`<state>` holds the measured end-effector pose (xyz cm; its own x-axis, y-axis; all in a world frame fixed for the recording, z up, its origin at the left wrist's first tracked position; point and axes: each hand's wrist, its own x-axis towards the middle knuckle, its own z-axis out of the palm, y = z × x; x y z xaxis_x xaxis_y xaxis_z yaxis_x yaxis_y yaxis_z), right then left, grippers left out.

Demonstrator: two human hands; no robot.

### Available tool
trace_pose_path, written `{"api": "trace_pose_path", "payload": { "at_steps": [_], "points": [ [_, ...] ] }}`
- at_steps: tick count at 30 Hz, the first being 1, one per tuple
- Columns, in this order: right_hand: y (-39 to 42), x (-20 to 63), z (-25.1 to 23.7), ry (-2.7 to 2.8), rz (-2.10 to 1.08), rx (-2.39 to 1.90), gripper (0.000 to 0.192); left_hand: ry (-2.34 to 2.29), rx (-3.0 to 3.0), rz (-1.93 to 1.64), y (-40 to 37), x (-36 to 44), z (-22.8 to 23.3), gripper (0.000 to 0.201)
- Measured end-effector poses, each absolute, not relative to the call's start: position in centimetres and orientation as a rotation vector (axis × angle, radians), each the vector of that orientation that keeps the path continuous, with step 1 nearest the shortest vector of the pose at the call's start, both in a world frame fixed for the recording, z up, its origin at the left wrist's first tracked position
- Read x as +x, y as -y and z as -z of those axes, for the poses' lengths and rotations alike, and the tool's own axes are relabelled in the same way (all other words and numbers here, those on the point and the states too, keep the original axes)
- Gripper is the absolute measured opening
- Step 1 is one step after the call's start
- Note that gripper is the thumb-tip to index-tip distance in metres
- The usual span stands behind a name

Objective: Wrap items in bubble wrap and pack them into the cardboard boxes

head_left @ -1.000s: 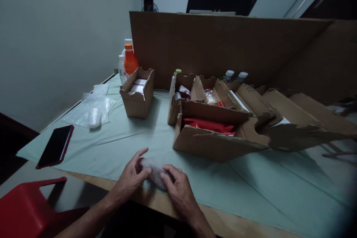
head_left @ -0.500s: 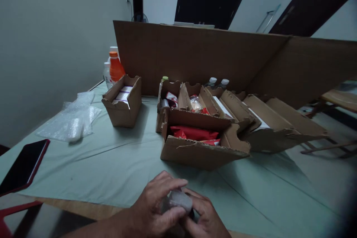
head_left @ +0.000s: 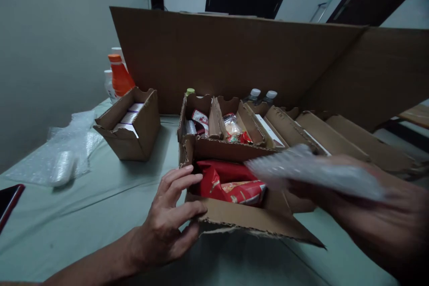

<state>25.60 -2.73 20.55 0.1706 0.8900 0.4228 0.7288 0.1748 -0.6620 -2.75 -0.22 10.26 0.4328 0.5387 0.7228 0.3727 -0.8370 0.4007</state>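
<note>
Presently left hand [head_left: 170, 221] open, fingers spread, steadying torn brown cardboard box [head_left: 241, 221]; right hand [head_left: 378, 205] grips blurred bubble-wrapped bundle [head_left: 311, 172]; risk: bundle snags flap, box tips

Left hand [head_left: 170, 221] — bare, no glove, ring or watch visible; the forearm behind it is likewise uncovered, with no sleeve in view up to the picture's lower edge. Right hand [head_left: 378, 208] — also bare, but strongly blurred, so finer details cannot be told; its forearm shows no sleeve either.
</note>
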Motion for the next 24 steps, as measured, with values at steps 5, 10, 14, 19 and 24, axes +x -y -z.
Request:
{"api": "trace_pose_path", "payload": {
  "at_steps": [5,10,14,19,24],
  "points": [
    [-3.5,20.3,-19.8,2.056,-0.806,-1.376,0.017,-0.829,2.51,-1.357,-0.1,-2.9,-10.0,0.035],
    [-6.7,16.9,-17.1,2.668,-0.664,-1.206,0.029,-0.816,2.521,-1.364,-0.3,-3.0,-9.8,0.034],
    [-7.7,15.3,-15.0,3.055,-0.303,-1.088,0.021,-0.804,2.497,-1.375,-0.1,-3.1,-9.5,0.035],
    [-8.0,15.0,-14.0,3.143,-0.119,-1.007,0.014,-0.832,2.458,-1.384,-0.4,-3.0,-9.4,0.034],
    [-6.6,18.7,-17.8,2.784,-0.24,-1.037,0.036,-0.866,2.494,-1.422,-0.2,-3.1,-8.9,0.038]
  ]
}}
